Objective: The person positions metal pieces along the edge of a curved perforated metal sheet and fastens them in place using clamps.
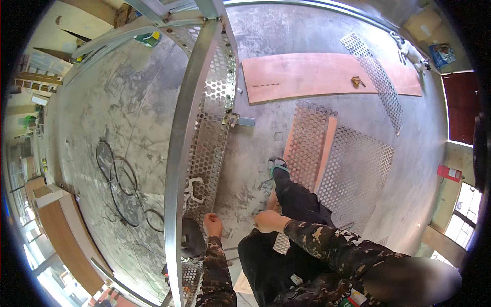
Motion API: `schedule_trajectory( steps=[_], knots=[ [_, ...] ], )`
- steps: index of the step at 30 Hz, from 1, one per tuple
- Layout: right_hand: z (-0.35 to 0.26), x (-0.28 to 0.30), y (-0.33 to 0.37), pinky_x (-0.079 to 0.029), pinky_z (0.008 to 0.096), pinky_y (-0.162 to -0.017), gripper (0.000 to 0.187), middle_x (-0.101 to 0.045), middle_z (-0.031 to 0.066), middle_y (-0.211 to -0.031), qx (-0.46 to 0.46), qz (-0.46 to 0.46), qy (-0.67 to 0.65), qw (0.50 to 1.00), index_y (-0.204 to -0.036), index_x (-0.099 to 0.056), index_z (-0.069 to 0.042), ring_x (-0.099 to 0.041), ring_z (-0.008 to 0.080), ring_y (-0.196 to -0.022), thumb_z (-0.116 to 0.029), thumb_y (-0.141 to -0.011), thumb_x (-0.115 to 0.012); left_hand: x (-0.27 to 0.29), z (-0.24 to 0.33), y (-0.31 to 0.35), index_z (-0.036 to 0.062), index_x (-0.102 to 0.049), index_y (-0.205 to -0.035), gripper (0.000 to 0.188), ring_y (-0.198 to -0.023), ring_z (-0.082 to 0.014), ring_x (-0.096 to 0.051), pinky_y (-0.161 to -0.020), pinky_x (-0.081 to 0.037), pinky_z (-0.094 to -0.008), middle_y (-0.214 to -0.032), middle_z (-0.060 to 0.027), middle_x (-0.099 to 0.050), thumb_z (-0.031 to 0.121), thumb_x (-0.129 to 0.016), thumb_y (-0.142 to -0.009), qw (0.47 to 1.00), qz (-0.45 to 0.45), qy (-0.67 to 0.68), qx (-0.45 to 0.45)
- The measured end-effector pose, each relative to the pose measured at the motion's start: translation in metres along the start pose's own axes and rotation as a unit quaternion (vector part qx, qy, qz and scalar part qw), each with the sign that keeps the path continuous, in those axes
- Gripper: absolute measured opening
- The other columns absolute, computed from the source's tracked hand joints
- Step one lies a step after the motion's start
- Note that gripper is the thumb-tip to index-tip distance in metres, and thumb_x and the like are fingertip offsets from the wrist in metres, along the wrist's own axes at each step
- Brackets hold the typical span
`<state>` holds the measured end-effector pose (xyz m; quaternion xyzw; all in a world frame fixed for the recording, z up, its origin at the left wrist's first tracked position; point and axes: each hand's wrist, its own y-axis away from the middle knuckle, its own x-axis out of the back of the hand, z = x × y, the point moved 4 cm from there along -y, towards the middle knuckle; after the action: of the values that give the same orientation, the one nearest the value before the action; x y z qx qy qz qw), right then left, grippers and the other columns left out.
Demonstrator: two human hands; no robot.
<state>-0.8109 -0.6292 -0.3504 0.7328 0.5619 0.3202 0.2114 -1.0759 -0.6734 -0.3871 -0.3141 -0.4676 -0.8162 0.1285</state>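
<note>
My left hand [213,225] is closed, its fingers curled, beside the lower edge of a perforated metal panel [206,140]. The panel runs along a grey metal frame [190,117]. A white clamp-like piece [194,190] lies against the panel just beyond that hand. Next to my left wrist is a dark rounded object [192,238]. Over my bent leg, my right hand [270,221] is closed too, its fingertips pointing toward the left one. Whatever either hand may hold is too small to make out. A metal bracket [232,119] juts from the panel farther up.
Perforated sheets [353,174] lie on the floor at right, near my sandalled foot [277,165]. Farther off, a perforated strip [377,77] crosses a pinkish board [317,77] bearing a small yellow tool [357,81]. Left of the frame lies a coiled cable [123,176].
</note>
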Motion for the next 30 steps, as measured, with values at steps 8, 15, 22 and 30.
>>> schedule_trajectory(
  steps=[8,15,22,30],
  knots=[
    [0.000,0.046,-0.044,-0.050,0.0479,-0.075,0.032,-0.062,0.0202,-0.097,0.067,0.016,0.019,0.997,-0.108,-0.056,-0.004,-0.063,0.0379,-0.089,-0.028,-0.088,-0.058,-0.025,-0.051,-0.118,0.0017,-0.055,-0.113,0.045,-0.092,-0.0340,-0.062,-0.081,-0.049,-0.0429,-0.099,-0.0195,-0.062,0.021,-0.073,-0.077,0.989,0.113,-0.084,0.043],
    [0.006,0.105,-0.026,-0.051,0.0458,-0.070,0.032,-0.061,0.0187,-0.087,0.195,0.141,0.055,0.969,-0.102,-0.054,-0.003,-0.063,0.0378,-0.081,-0.030,-0.087,-0.061,-0.012,-0.133,-0.237,-0.0050,-0.040,-0.128,0.084,-0.111,-0.0419,-0.056,-0.090,-0.046,-0.0477,-0.121,-0.0296,-0.054,0.043,-0.077,-0.070,0.959,0.223,-0.158,0.081],
    [0.037,0.110,-0.009,-0.049,0.0383,-0.072,0.038,-0.061,0.0124,-0.090,0.164,0.246,0.086,0.951,-0.109,-0.056,-0.004,-0.061,0.0296,-0.083,-0.034,-0.087,-0.062,-0.026,-0.161,-0.316,-0.0167,0.005,-0.142,0.138,-0.129,-0.0453,-0.040,-0.106,-0.036,-0.0487,-0.141,-0.0383,-0.030,0.064,-0.075,-0.064,0.959,0.140,-0.222,0.106],
    [0.018,0.055,0.010,-0.049,0.0333,-0.074,0.048,-0.062,0.0075,-0.093,0.226,0.287,0.143,0.920,-0.121,-0.058,-0.008,-0.061,0.0231,-0.084,-0.036,-0.083,-0.067,-0.004,-0.189,-0.345,-0.0012,-0.032,-0.143,0.110,-0.116,-0.0402,-0.054,-0.099,-0.043,-0.0452,-0.131,-0.0282,-0.049,0.054,-0.081,-0.062,0.957,0.169,-0.235,-0.039]
  ],
)
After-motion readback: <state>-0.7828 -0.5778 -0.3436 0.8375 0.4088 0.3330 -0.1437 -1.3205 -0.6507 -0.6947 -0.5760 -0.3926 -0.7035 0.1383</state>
